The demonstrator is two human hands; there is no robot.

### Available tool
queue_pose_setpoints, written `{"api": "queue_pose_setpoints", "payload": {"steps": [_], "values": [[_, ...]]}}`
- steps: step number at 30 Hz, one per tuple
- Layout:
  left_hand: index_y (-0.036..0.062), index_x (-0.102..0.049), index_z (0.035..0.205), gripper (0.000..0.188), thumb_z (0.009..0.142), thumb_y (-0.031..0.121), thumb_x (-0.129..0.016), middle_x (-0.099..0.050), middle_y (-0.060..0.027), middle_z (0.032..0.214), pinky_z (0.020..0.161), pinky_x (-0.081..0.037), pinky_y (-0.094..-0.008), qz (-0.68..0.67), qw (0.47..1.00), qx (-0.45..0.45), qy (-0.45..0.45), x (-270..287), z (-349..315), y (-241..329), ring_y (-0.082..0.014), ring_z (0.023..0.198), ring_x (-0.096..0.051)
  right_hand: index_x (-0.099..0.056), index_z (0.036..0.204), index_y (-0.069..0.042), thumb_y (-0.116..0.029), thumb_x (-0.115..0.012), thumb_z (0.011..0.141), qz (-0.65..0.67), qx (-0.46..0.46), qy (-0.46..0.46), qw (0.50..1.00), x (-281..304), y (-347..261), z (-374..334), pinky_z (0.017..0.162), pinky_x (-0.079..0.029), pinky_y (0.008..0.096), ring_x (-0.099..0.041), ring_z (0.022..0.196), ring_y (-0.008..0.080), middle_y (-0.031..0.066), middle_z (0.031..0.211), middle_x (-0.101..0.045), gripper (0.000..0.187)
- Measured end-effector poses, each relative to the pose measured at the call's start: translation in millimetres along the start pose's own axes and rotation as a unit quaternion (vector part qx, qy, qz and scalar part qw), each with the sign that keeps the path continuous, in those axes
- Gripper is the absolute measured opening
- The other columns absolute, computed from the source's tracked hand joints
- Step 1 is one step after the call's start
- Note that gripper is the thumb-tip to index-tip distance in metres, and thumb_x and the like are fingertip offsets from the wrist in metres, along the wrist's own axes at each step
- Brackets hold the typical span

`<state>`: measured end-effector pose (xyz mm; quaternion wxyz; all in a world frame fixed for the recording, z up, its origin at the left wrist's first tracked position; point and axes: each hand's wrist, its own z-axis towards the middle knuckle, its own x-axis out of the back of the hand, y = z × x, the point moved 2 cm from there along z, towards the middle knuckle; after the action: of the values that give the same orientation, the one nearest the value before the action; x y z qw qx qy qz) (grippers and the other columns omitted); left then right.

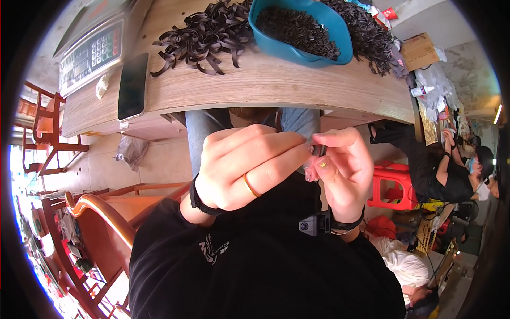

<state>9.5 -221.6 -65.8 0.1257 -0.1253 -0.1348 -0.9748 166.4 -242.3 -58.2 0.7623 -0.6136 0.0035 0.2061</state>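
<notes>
My left hand (pixel 249 167), with a gold ring and a black wristband, is closed, its fingertips meeting those of my right hand in front of my chest. My right hand (pixel 346 173) has its thumb and fingers pinched on a small dark strip (pixel 320 150), most of which is hidden by the fingers. The left fingertips press at that same spot. Beyond my hands, a pile of loose dark brown ribbon strips (pixel 210 34) lies on the wooden table (pixel 223 87). Beside it stands a teal plastic basin (pixel 297 55) full of short, dark folded pieces (pixel 292 29).
More dark pieces (pixel 366 40) are heaped right of the basin. A phone (pixel 133 87) and a weighing scale (pixel 93 56) occupy the table's left. A red stool (pixel 393 183) is at right, near people at another workbench. A wooden chair (pixel 106 226) stands at my left.
</notes>
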Motion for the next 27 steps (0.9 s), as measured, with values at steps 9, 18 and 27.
{"api": "queue_pose_setpoints", "payload": {"steps": [9,18,27], "values": [[-0.0018,-0.061,0.087,0.032,0.056,0.005,-0.063,-0.061,-0.0116,0.083,0.050,-0.049,-0.0233,-0.017,0.999,0.017,-0.025,2.2,4.2,4.7,-0.0182,0.063,-0.059,-0.051,0.104,0.007,0.003,-0.059,0.080,-0.032,0.018,0.002,0.999,2.3,-3.0,-2.4,0.059,-0.045,0.0209,-0.055,0.068,0.0108,0.0096,0.081,-0.057,0.025],[-0.0001,-0.062,0.086,0.032,0.055,0.006,-0.065,-0.061,-0.0098,0.085,0.048,-0.048,-0.0220,0.003,1.000,0.003,-0.023,1.0,2.1,2.9,-0.0158,0.062,-0.057,-0.052,0.103,0.008,0.006,-0.058,0.079,-0.050,0.039,-0.008,0.998,0.6,-2.8,-0.2,0.059,-0.046,0.0199,-0.055,0.071,0.0097,0.0090,0.085,-0.055,0.025],[-0.0008,-0.063,0.090,0.030,0.062,0.011,-0.062,-0.062,-0.0143,0.091,0.049,-0.044,-0.0232,0.010,1.000,0.003,-0.025,2.5,-1.5,4.0,-0.0158,0.059,-0.055,-0.053,0.104,0.009,0.006,-0.059,0.079,-0.049,0.045,-0.009,0.998,2.1,-1.2,-1.0,0.059,-0.046,0.0194,-0.055,0.071,0.0096,0.0086,0.086,-0.055,0.026]]}}
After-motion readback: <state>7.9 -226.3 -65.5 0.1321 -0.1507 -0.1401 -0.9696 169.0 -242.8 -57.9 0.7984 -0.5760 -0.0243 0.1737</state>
